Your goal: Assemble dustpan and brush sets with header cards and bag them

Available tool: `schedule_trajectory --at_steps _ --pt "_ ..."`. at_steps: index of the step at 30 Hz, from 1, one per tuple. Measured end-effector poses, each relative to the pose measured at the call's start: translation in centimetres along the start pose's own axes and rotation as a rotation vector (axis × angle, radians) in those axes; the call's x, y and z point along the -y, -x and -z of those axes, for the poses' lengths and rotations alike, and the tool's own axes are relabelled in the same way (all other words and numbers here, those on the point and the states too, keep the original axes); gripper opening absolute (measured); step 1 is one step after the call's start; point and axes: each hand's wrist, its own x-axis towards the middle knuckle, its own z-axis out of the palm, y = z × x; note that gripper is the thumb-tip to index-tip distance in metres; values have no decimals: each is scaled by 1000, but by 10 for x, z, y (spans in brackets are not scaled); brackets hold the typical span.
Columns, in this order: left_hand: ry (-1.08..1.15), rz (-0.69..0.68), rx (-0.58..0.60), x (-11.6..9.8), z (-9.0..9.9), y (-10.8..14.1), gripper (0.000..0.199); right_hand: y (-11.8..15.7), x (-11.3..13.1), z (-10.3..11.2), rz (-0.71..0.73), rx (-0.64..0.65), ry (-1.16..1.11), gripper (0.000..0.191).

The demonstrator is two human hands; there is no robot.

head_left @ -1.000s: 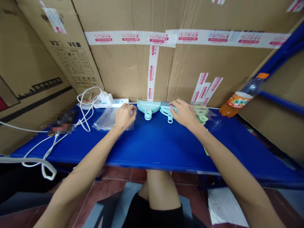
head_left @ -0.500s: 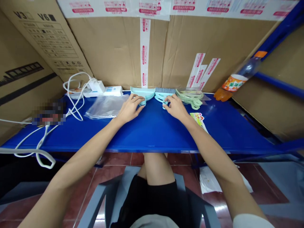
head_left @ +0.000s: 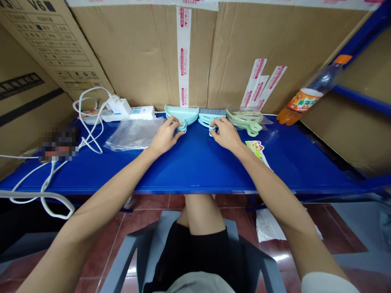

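Note:
At the back of the blue table lies a stack of mint-green dustpans. My left hand has its thumb and fingers closed round their handles. Just to the right is a stack of light blue hand brushes with grey bristles against the cardboard. My right hand pinches the handles of these brushes between thumb and fingers. Beside the right hand, a clear bag holds green dustpan-like pieces. A small colourful printed card lies partly under my right forearm.
Flat clear plastic bags lie left of my left hand. Behind them are a white power strip and looped white cables. An orange drink bottle leans at the back right. Cardboard walls the table's rear.
The camera view has tilted slightly downward. My left hand has closed further on the dustpan handles, and more of the dustpan stack shows. The right hand stays at the brush handles.

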Motion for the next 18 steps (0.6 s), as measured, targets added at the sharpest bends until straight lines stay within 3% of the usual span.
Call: schedule_trajectory --at_steps 6,10,18 --pt "12 -5 -50 4 -3 -1 8 1 -2 -1 19 18 -30 28" --pt "37 8 -90 9 -2 -2 13 2 -6 -1 40 46 -63 41" --pt "129 46 -81 21 -4 -2 24 -7 -21 -8 62 45 -150 33"
